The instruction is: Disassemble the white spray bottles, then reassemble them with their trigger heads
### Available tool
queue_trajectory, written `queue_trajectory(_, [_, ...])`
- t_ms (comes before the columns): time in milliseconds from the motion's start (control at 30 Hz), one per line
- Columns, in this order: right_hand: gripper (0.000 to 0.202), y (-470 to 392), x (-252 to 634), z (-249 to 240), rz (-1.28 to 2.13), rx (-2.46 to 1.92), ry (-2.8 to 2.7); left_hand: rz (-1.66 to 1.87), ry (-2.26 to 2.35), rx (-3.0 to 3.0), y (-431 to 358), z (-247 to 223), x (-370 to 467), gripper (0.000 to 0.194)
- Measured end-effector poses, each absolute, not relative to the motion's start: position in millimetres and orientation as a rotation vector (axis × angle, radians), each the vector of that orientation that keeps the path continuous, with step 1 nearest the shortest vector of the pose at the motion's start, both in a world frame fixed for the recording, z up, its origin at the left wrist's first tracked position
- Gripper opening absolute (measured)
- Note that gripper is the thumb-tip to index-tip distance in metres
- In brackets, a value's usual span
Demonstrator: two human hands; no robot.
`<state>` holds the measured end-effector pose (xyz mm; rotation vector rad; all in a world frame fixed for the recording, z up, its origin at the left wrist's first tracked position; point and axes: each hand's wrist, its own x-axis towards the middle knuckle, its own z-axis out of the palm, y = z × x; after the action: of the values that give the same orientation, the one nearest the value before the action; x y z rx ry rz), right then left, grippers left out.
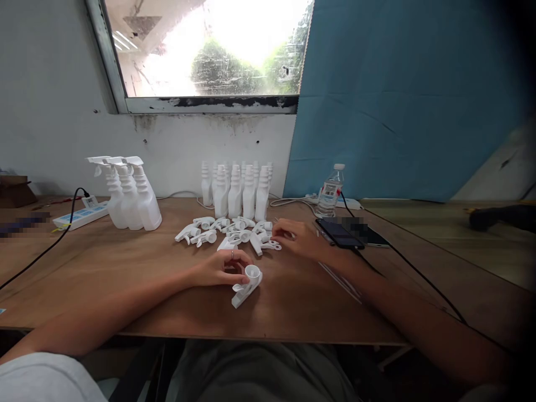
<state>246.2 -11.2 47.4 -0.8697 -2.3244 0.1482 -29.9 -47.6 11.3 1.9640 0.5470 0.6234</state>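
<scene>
My left hand [229,268] is closed on a white spray trigger head [246,291], held just over the table with its round cap opening facing up. A ring shows on one finger. Beyond it lies a loose pile of several white trigger heads [238,237]. At the pile's right edge my right hand [298,237] has its fingers curled together, tips down by small white rings [274,245]. What those fingertips hold, if anything, is too small to make out.
Several white bottles [235,192] without heads stand behind the pile. At left are three bottles with trigger heads [133,195] and a power strip [81,216]. To the right are a water bottle [330,192], a phone [340,233], cables and thin clear tubes [341,282].
</scene>
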Motion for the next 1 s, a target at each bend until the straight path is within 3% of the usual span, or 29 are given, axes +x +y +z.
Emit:
queue_trajectory(167, [0.014, -52.0, 213.2, 37.4, 0.188, -0.444, -2.385, 0.634, 0.513, 1.955, -47.2, 9.3, -31.1, 0.035])
queue_trajectory(367, [0.012, -61.3, 208.1, 34.4, -0.013, -0.169, -2.348, 0.645, 0.479, 1.98, -48.9, 9.7, -30.8, 0.034])
queue_trajectory(667, [0.018, -60.4, 212.5, 34.0, -0.082, -0.106, -2.47, 0.686, 0.455, 1.989, -54.7, 7.9, -32.5, 0.043])
queue_trajectory(833, [0.014, -63.7, 210.7, 35.8, -0.063, -0.046, -2.489, 0.738, 0.221, 2.323, -54.7, 12.8, -39.9, 0.036])
queue_trajectory(1000, [0.017, -63.0, 206.7, 33.4, -0.02, -0.08, -2.493, 0.732, 0.173, 2.57, -51.4, 13.2, -41.5, 0.057])
